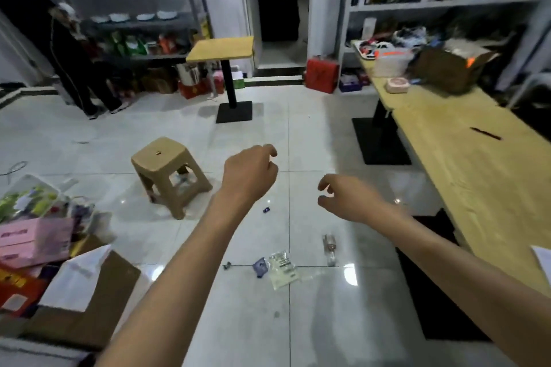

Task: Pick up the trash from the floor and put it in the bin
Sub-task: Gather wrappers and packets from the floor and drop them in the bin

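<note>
Both hands are reaching out over the tiled floor (89,134), held in the air and holding nothing. The left hand (250,171) is hanging with its fingers loosely curled downward, and the right hand (343,197), a little nearer and to the right, is hanging with thumb and fingers loosely bent and a gap between them. The trash is lying on the floor nearer than both hands, below them in the view and touching neither. A clear plastic packet with a printed label (283,268) is lying flat between the two forearms, and a small blue wrapper (259,267) is sitting just beside it on the left, with a tiny dark scrap (227,266) a little further left. A small clear bottle (329,249) is lying to the right of the packet, below the right hand. A little blue bit (266,209) is resting beside the left wrist. Further left, a tan plastic stool (167,170) is standing on the tiles, and a heap of cardboard boxes (89,292) and pink packages is filling the near left corner. A long wooden surface (465,176) is running along the right side with a dark pen (485,133) on it. Far off, a small square table (222,49) is standing on a black pedestal, and a person in dark clothes (59,48) is standing at the far left by the shelves.
</note>
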